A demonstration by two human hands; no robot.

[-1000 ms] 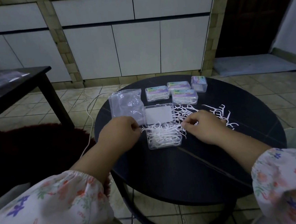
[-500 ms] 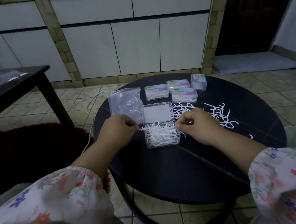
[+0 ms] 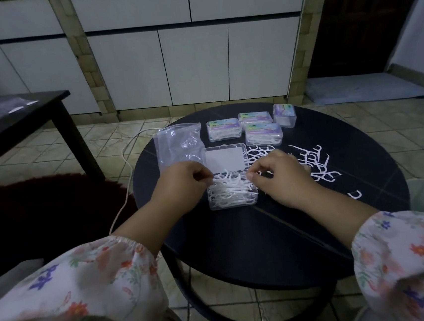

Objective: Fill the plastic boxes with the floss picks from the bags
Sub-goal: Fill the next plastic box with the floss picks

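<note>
From the head view, we saw the left hand [image 3: 182,182] curled, pinching picks at the left edge of the open box [image 3: 231,193] on the round table [image 3: 278,244]. The right hand [image 3: 282,176], fingers bent, pinched picks at its right edge; loose picks [image 3: 317,165] lay beyond.

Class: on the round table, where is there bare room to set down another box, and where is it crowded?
Bare: the near half of the round table, below the open box and both hands, and its far-right edge. Crowded: the back, with four closed boxes, the bag and loose floss picks.
</note>
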